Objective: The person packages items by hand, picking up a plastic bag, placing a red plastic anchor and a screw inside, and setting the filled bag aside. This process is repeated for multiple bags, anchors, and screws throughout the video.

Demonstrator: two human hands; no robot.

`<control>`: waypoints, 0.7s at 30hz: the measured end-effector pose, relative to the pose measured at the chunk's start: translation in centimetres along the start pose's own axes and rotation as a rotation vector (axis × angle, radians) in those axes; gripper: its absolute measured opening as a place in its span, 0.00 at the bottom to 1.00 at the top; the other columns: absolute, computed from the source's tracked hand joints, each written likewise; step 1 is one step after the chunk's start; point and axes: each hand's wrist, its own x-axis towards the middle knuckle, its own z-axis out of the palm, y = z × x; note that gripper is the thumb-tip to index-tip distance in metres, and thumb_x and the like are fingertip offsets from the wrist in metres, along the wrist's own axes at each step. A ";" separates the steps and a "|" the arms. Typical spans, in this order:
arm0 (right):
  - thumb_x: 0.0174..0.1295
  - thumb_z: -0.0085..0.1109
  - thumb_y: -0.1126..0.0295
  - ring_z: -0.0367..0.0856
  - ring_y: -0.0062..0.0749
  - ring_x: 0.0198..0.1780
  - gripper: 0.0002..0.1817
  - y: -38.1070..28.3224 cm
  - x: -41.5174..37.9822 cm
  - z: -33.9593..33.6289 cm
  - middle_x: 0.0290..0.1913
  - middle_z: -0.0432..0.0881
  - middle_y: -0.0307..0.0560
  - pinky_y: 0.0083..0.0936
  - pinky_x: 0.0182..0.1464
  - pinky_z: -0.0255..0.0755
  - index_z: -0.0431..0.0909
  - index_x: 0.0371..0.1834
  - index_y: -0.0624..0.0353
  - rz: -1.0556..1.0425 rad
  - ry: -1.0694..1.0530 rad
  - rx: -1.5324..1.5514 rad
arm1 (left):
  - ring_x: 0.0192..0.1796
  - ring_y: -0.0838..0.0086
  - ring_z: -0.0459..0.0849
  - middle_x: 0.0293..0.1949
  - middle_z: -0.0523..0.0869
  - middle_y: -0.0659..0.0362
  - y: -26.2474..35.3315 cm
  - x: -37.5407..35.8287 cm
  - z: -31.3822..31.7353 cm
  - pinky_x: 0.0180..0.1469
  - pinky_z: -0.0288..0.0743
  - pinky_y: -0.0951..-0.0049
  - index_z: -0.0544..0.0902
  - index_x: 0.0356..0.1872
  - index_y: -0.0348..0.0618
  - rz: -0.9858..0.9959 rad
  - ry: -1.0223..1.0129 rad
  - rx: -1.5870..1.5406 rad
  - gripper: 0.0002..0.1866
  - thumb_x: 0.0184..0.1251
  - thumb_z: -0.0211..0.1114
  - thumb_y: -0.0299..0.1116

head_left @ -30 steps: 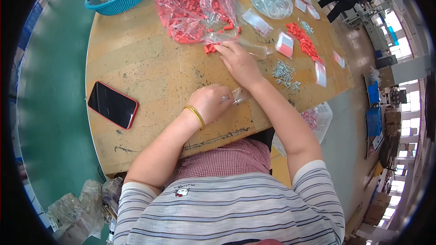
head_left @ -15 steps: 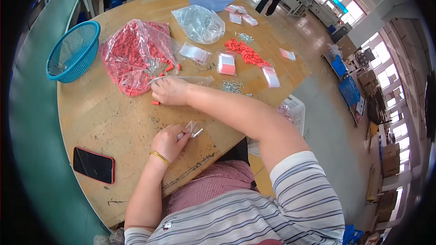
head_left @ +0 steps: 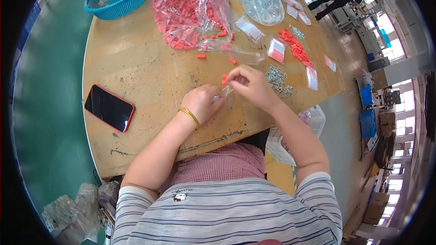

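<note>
Left grip (head_left: 203, 102) pinches a small clear bag (head_left: 225, 91), mouth toward the right hand (head_left: 250, 85). Right fingertips (head_left: 230, 78) hold red plugs (head_left: 224, 79) just above that mouth, touching or nearly so. Both lie just bench-edge side of the big red-plug sack (head_left: 190, 11).

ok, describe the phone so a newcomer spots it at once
Start at the round wooden table and go to its left edge, on the side of the person's left hand. The phone lies flat there, alone, screen up and dark. It is the only black slab with a red rim; everything else on the table is clear bags, red plastic bits or screws.
</note>
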 end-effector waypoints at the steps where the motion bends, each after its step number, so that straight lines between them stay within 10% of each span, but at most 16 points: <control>1: 0.62 0.63 0.78 0.77 0.18 0.32 0.05 -0.5 -0.8 0.1 0.36 0.80 0.40 0.19 0.36 0.72 0.82 0.40 0.60 0.030 -0.009 0.041 | 0.36 0.56 0.85 0.32 0.84 0.54 0.2 0.0 0.0 0.41 0.79 0.60 0.85 0.35 0.44 0.005 0.015 0.026 0.06 0.62 0.68 0.35; 4: 0.61 0.60 0.78 0.82 0.33 0.36 0.05 -1.2 -2.1 0.7 0.36 0.81 0.46 0.29 0.38 0.77 0.79 0.40 0.61 -0.007 0.019 -0.090 | 0.35 0.58 0.84 0.30 0.83 0.55 0.8 -0.2 -0.2 0.37 0.79 0.60 0.84 0.33 0.44 0.044 0.055 0.098 0.06 0.61 0.69 0.34; 10: 0.59 0.61 0.79 0.77 0.24 0.31 0.06 0.2 -3.1 0.6 0.34 0.78 0.42 0.22 0.37 0.73 0.80 0.39 0.62 -0.230 0.036 -0.297 | 0.31 0.63 0.83 0.29 0.81 0.59 1.3 -0.3 0.0 0.33 0.79 0.64 0.83 0.33 0.48 0.210 0.199 0.204 0.05 0.60 0.69 0.34; 21: 0.66 0.59 0.72 0.75 0.13 0.32 0.04 -1.5 -1.5 -1.4 0.30 0.80 0.34 0.15 0.35 0.71 0.78 0.40 0.59 0.481 -0.266 0.380 | 0.31 0.67 0.82 0.29 0.80 0.63 1.4 -0.5 0.0 0.32 0.78 0.68 0.83 0.33 0.50 0.332 0.204 0.250 0.05 0.58 0.70 0.33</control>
